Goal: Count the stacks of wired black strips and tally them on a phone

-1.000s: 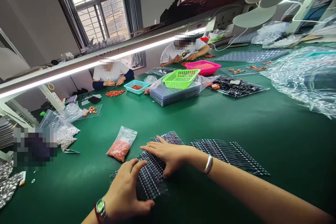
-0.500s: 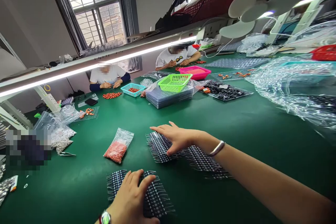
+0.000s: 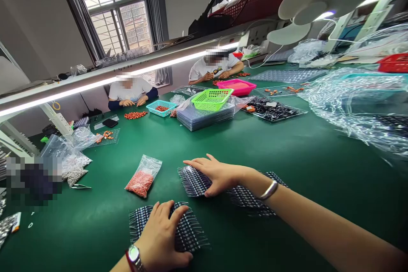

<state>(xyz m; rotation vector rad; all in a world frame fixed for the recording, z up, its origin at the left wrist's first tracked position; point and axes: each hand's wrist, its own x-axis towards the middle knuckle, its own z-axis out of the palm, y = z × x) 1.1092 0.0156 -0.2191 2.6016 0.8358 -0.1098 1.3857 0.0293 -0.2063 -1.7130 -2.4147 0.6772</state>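
Note:
My left hand point(image 3: 162, 236), with a watch at the wrist, lies over a dark rectangular patch point(image 3: 191, 233) made of rows of pale-dotted strands with thin fringe ends. Its fingers are spread, and the palm hides part of the patch. Farther out, my right hand point(image 3: 219, 176), with a silver bangle, reaches over a similar fringed patch point(image 3: 193, 180). The fingers there are apart too, and whether they touch it I cannot tell. Another fringed patch point(image 3: 251, 199) shows under and around my right wrist. Neither hand grips anything visible.
A clear bag of orange-pink beads point(image 3: 140, 182) lies ahead on the green table point(image 3: 105, 229). Beyond are stacked clear trays point(image 3: 204, 118), a green basket point(image 3: 212, 100) and a blue basket point(image 3: 161, 108). Plastic wrap point(image 3: 357, 110) spreads at right. Two people sit across the table.
My right hand has dropped slightly, uncovering more of the patch by its wrist. My left hand has moved slightly away from me. Across the table, the left person's hands have moved a little.

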